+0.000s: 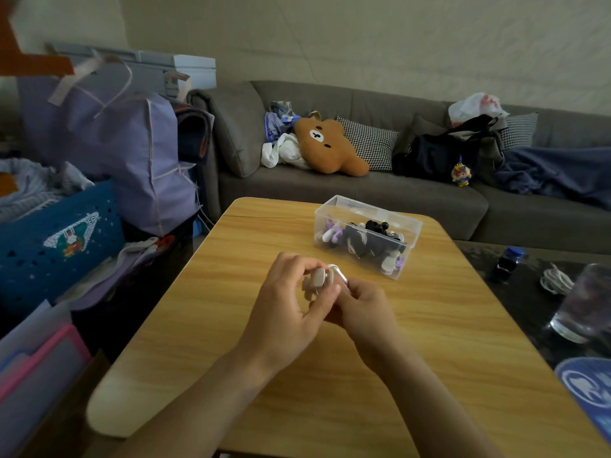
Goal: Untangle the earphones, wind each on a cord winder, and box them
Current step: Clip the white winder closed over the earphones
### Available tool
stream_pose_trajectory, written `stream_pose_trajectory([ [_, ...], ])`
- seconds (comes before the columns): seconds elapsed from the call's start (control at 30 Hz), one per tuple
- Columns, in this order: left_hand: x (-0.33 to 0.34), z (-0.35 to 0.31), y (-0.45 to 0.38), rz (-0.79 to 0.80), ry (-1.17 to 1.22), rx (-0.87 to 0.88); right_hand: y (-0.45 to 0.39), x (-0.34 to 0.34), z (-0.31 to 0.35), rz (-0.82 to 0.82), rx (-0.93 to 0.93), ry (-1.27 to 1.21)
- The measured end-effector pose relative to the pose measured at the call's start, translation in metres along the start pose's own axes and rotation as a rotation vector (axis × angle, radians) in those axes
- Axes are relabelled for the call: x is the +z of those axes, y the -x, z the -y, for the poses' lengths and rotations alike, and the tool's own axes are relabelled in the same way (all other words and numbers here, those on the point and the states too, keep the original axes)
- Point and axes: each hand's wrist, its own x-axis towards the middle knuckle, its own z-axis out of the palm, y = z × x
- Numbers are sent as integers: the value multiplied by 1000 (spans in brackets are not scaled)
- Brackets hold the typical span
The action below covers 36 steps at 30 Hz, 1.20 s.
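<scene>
Head view: above the wooden table [231, 325], the left hand [291, 305] pinches a beige cord winder [318, 280] while the right hand [360, 312] grips a white earphone [339, 272], apparently finishing the winding. Boxing follows, into the clear box [367, 236] just beyond, already holding wound sets. Nothing lies between; a glass [585, 302] stands well right.

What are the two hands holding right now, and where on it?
Both hold one cord winder with white earphone cord on it: left hand pinches the winder's body; right hand grips its right side by the cord. Exact finger contact is hidden.
</scene>
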Motion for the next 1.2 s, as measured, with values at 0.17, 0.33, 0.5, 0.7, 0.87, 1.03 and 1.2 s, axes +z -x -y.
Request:
stream_pose_trajectory([
  [0.17, 0, 7, 3, 66, 13, -167, -5, -8, -2, -215, -223, 586],
  [0.33, -1, 13, 0, 192, 203, -414, -4, -2, -7, -213, -550, 870],
  [0.5, 1, 22, 0, 281, 278, -444, 0, 1, -8, -194, -686, 909],
  [0.7, 0, 21, 1, 227, 340, -465, 0, 4, -6, -233, -801, 903],
  [0.87, 2, 25, 3, 179, 365, -548, 3, 6, -4, -238, -892, 856],
  [1.03, 1, 23, 3, 195, 426, -553, 4, 0, 1, -185, -802, 661],
  [1.2, -11, 15, -3, 368, 282, -445, 0, -16, 3, -94, -738, 626],
])
